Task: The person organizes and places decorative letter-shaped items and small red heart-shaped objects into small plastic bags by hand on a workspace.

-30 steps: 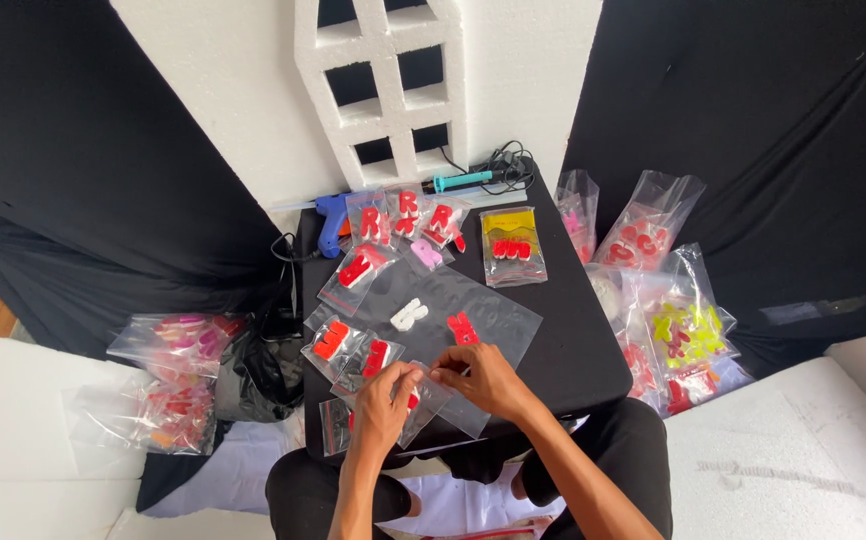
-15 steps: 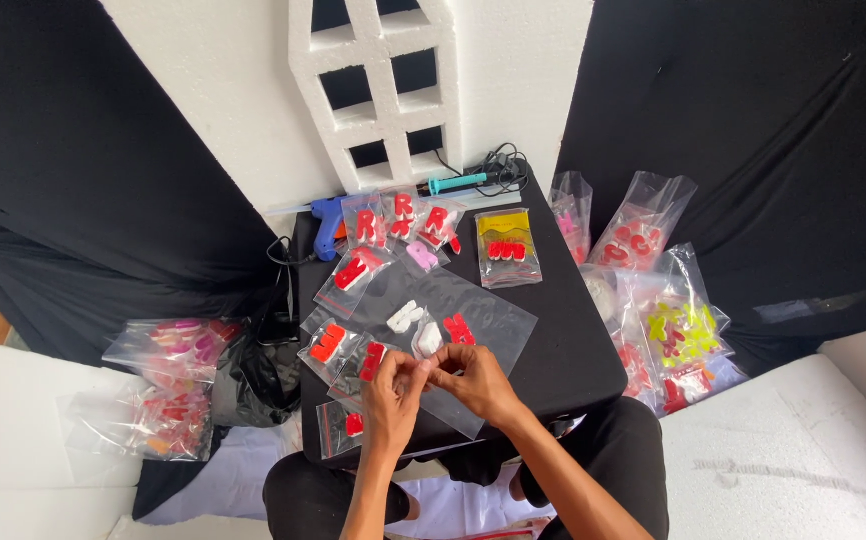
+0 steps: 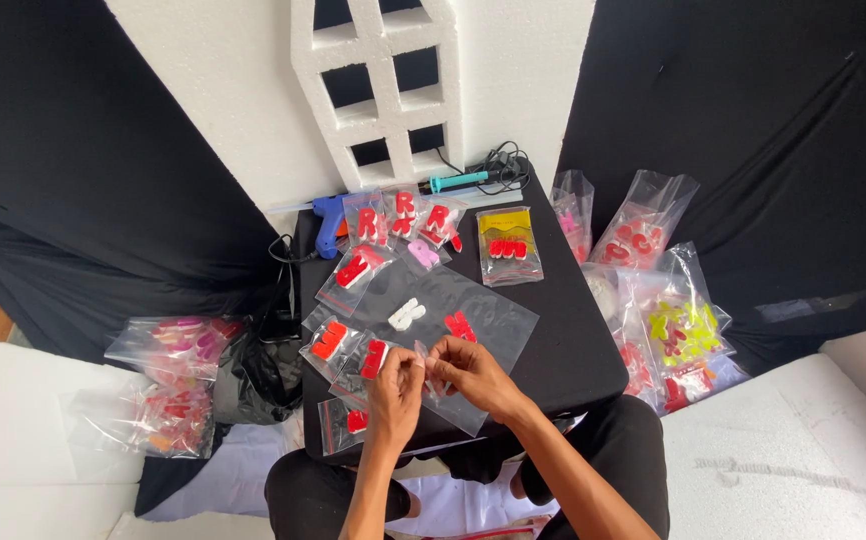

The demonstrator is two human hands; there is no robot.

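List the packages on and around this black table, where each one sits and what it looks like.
Large clear bag, table centre: white and red foam pieces inside.
Small clear bag, pinched by left hand and right hand.
Yellow-topped bag, far side: red pieces.
Bag of yellow-green pieces, right of table.
Pink-filled bags, left.

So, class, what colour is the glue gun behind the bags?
Blue; the glue gun shows in the head view.
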